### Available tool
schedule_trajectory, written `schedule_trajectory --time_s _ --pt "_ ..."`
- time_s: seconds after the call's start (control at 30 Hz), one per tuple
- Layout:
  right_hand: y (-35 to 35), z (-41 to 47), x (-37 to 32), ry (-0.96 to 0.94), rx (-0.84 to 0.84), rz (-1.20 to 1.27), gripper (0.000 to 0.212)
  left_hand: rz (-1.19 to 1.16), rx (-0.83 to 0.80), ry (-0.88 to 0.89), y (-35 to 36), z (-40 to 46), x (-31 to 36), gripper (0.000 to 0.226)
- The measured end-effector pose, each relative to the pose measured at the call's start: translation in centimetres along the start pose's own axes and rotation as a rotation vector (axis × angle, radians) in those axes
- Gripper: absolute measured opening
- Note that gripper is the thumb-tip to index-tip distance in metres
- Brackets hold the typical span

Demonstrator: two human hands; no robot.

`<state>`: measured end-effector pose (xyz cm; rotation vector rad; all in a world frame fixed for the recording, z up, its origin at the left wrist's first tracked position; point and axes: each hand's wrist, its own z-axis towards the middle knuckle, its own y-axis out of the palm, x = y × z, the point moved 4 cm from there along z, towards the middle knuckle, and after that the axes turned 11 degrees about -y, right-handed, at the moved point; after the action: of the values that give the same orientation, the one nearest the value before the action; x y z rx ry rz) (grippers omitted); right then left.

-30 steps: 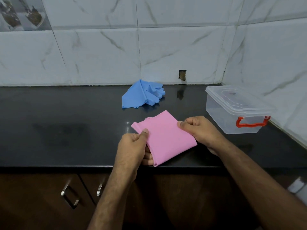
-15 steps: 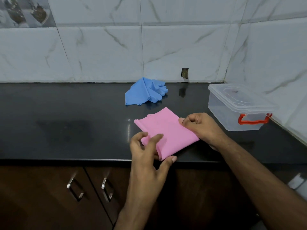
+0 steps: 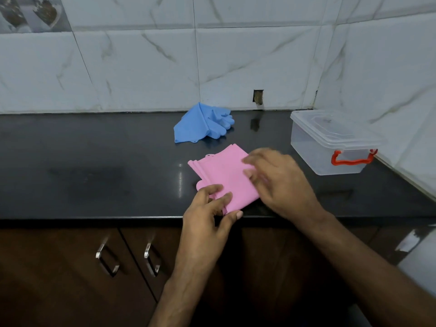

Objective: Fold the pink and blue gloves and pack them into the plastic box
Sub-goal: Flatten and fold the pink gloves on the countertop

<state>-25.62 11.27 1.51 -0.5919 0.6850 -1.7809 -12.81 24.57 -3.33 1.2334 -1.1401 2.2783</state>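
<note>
A black bench runs across the view below a wall of white marbled tiles, with brown cabinet doors and two metal handles beneath its front edge. At the right end, near the corner, sits the plastic box, clear, its lid on and a red handle on the near side. The pink gloves lie folded flat near the front edge of the bench, well apart from the box, with a rounded bit of pink poking out at the left of the fold. The blue gloves lie farther back, close to the wall, loosely heaped with the fingers pointing right (not folded flat like the pink ones). The right hand is over the right part of the pink gloves, motion-blurred, so I cannot tell whether it presses or grips. The left hand is at the near corner of the pink gloves, fingers bent with their tips on the fabric and the thumb at the edge; whether it pinches the fabric is unclear.
</note>
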Motion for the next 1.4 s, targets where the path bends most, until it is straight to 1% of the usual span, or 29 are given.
schedule_trajectory --time_s 0.07,0.1,0.13,0.2,0.27,0.33,0.37,0.5,0.57,0.6,0.63,0.7,0.73,0.77,0.8,0.87,0.9,0.97,1.03,1.13,1.2,1.3,1.33,1.4 --pt "1.1 0.7 -1.0 -0.004 -0.255 0.012 0.058 0.007 0.000 -0.004 0.0 0.1 0.0 0.047" --pt "1.5 1.3 -1.1 0.011 -0.348 0.049 0.067 0.010 0.001 -0.006 -0.1 0.1 -0.1 0.047" --pt "1.7 2.1 -1.0 0.016 -0.404 0.094 0.071 0.008 0.003 -0.009 -0.1 0.1 0.0 0.048" --pt "2.6 3.8 -0.7 0.001 -0.469 0.139 0.070 -0.006 0.005 -0.020 -0.1 0.1 -0.1 0.047" --pt "4.3 4.9 -0.5 -0.031 -0.593 0.107 0.063 -0.015 0.014 -0.020 -0.1 0.0 -0.2 0.046" --pt "6.2 4.8 -0.2 0.010 -0.702 0.117 0.061 -0.022 0.019 -0.010 0.0 -0.1 -0.2 0.045" --pt "6.8 4.5 -0.1 0.040 -0.709 0.136 0.061 -0.021 0.018 -0.004 0.0 -0.1 -0.2 0.044" --pt "7.7 3.7 0.6 0.057 -0.652 0.136 0.061 0.022 0.006 0.025 0.3 -0.2 -0.3 0.038" --pt "7.7 3.6 0.7 0.064 -0.643 0.180 0.060 0.093 -0.004 0.051 0.5 -0.2 -0.1 0.035" --pt "7.4 3.6 0.7 0.071 -0.613 0.227 0.059 0.124 -0.005 0.062 0.5 -0.2 0.0 0.033" --pt "7.0 3.7 0.7 0.096 -0.550 0.298 0.057 0.148 -0.001 0.069 0.3 0.0 0.0 0.033" --pt "5.6 3.3 1.3 0.222 -0.336 0.443 0.045 0.200 0.007 0.094 0.0 0.2 -0.1 0.032" --pt "4.9 2.8 1.9 0.296 -0.234 0.443 0.041 0.233 0.013 0.105 0.0 0.3 -0.2 0.031" --pt "4.4 2.1 2.6 0.375 -0.172 0.400 0.039 0.268 0.023 0.111 -0.1 0.3 -0.2 0.031" --pt "4.0 1.4 3.3 0.460 -0.151 0.360 0.040 0.299 0.036 0.113 -0.2 0.2 -0.2 0.030" --pt "3.4 0.0 4.4 0.640 -0.172 0.353 0.044 0.328 0.053 0.124 -0.2 0.0 -0.1 0.027" --pt "3.1 -0.5 4.7 0.703 -0.186 0.373 0.041 0.326 0.046 0.137 -0.2 0.1 -0.1 0.027" --pt "2.6 -0.8 5.1 0.773 -0.225 0.431 0.034 0.295 0.010 0.135 -0.4 0.4 -0.3 0.027" --pt "2.3 -0.3 5.0 0.838 -0.263 0.492 0.034 0.270 -0.017 0.119 -1.1 1.1 -0.5 0.027" --pt "2.8 0.9 4.3 0.876 -0.334 0.517 0.034 0.342 0.016 0.103 -3.2 2.0 -0.9 0.027" --pt "3.7 1.9 3.4 0.906 -0.349 0.621 0.038 0.411 0.078 0.082 -5.0 2.5 -1.5 0.026" --pt "6.0 3.4 2.0 0.974 -0.300 0.846 0.033 0.471 0.154 0.014 -7.6 3.2 -2.9 0.025" --pt "6.7 4.1 1.4 0.978 -0.289 0.892 0.030 0.495 0.173 -0.017 -8.3 3.3 -3.4 0.026" --pt "8.1 5.3 0.4 0.964 -0.271 0.906 0.030 0.527 0.180 -0.067 -9.4 3.6 -4.2 0.027"
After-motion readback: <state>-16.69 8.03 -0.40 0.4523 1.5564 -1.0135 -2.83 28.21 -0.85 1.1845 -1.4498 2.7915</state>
